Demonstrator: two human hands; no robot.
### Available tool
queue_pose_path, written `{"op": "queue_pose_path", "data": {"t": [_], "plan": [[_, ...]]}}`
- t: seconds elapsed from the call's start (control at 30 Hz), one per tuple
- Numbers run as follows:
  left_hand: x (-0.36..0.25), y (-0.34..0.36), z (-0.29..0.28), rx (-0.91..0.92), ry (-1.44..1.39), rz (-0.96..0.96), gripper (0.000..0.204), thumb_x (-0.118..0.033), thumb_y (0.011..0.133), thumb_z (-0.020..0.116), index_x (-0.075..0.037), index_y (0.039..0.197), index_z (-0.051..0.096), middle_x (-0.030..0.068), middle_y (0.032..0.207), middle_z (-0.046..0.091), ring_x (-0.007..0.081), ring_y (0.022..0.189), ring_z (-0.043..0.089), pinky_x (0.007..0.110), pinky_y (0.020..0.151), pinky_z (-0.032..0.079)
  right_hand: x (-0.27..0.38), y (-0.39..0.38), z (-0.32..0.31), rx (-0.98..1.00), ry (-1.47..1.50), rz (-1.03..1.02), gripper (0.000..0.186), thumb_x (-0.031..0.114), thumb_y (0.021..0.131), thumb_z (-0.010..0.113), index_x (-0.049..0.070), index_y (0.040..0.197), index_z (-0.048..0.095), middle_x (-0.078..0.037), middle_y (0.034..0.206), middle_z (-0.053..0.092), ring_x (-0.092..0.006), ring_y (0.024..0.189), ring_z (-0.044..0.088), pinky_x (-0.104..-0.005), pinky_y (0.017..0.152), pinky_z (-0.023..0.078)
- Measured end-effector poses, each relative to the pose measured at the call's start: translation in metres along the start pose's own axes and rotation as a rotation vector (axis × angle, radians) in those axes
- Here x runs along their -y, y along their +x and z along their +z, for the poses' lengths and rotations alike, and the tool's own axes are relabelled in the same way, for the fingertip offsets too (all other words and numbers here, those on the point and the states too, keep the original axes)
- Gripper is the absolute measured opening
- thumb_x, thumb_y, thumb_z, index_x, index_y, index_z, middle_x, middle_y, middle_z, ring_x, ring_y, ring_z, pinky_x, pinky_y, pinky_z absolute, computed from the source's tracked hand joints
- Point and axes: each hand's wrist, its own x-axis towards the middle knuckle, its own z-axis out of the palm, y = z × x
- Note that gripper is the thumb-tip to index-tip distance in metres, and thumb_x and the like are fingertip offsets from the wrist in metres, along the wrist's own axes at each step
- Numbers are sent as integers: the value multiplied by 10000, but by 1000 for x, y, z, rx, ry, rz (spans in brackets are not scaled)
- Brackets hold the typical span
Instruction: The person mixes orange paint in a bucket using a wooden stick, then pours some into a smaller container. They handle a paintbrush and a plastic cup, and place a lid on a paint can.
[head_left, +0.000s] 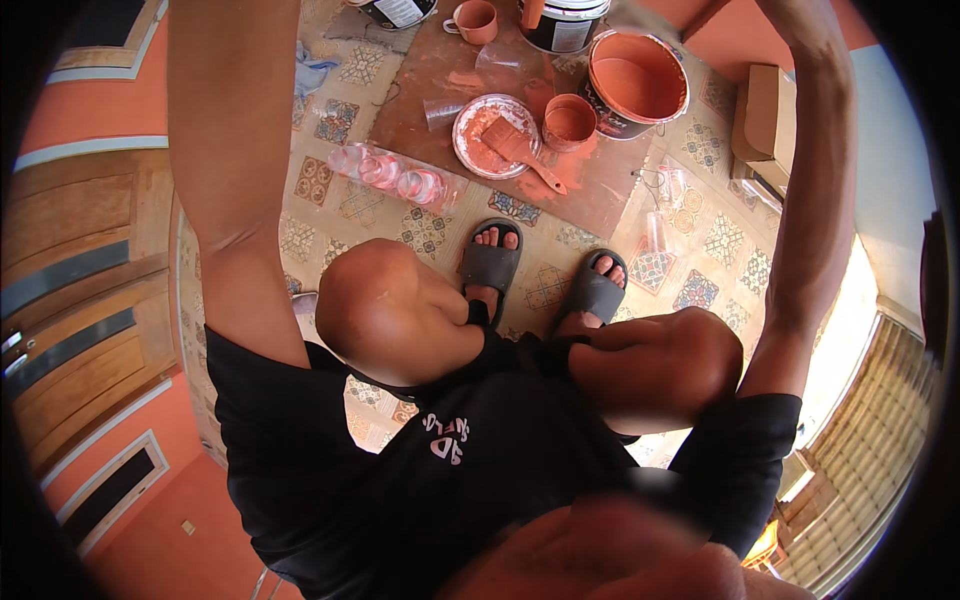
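Both my arms reach up and forward past the top edge, so neither hand shows. My left forearm runs out at the upper left; my right forearm bends at the wrist near the top right corner. On the floor beyond my feet, a paintbrush (pixel 522 153) coated in orange-red paint lies across a paint-smeared white round lid (pixel 464 158). Beside it stands a small tub (pixel 571 124) of the same paint. Behind that, a large open bucket (pixel 683 88) holds more orange-red paint.
A stained brown board (pixel 420 75) lies under the paint things on patterned tiles. A mug (pixel 473 22) and a black bucket (pixel 565 28) stand at its back. Clear plastic cups with pinkish rims (pixel 390 172) lie nearer. A cardboard box (pixel 765 125) sits by the right wall.
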Motion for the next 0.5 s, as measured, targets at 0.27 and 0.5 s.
{"op": "queue_pose_path", "data": {"t": [0.27,0.5], "plan": [[4,-37,28,178,-144,-94,527,-501,956,712,26,973,693,77,760,673,143,618,649,284,553,550,24,0,26,322,-6,113,411,210,917,795,5,1240,646,-105,1128,710,-210,1090,666,-361,1016,513],[9,-42,37,232,-190,-116,540,-516,954,709,24,980,697,80,774,675,143,628,650,278,566,552,23,-26,31,274,-168,263,321,127,913,795,-3,1167,648,-75,1040,712,-180,1002,674,-350,924,563]]}}
